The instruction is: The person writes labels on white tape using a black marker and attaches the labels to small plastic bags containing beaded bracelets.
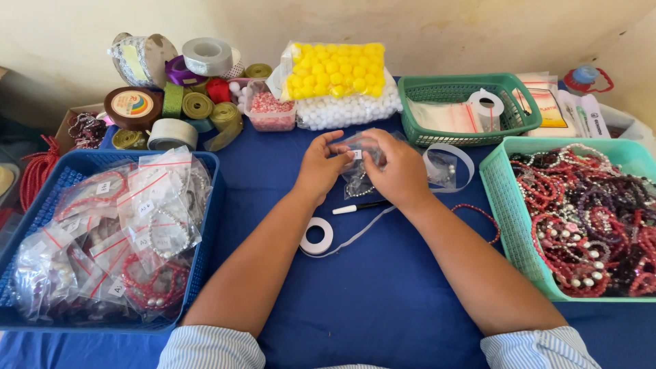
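Far out to the left of my left grip sits the blue basket, heaped with sealed clear bags of beaded bracelets, well apart from anything I am touching. Nearer, just below and toward me from that grip, the roll of white tape lies flat on the blue surface, its loose tail running off to the right under my wrists.

My left hand is closed in a pinch, thumb and fingertips pressing the left edge of the small clear bag. The bag hangs between my two grips, right in front of me and just above the surface; its long axis runs roughly up and down, top edge in my fingers, bottom drooping toward the black-and-white pen that lies just beneath it (a pale beaded strand shows through the plastic, though I cannot make out more). A small white label sits at the bag's top, between my thumbs.

My right hand curls over the bag's upper right, fingers shut on it, and covers more of it than the left, so it is the closer hold. Just beyond the right grip a red bracelet lies on the surface, and further right stands the green basket full of bracelets.
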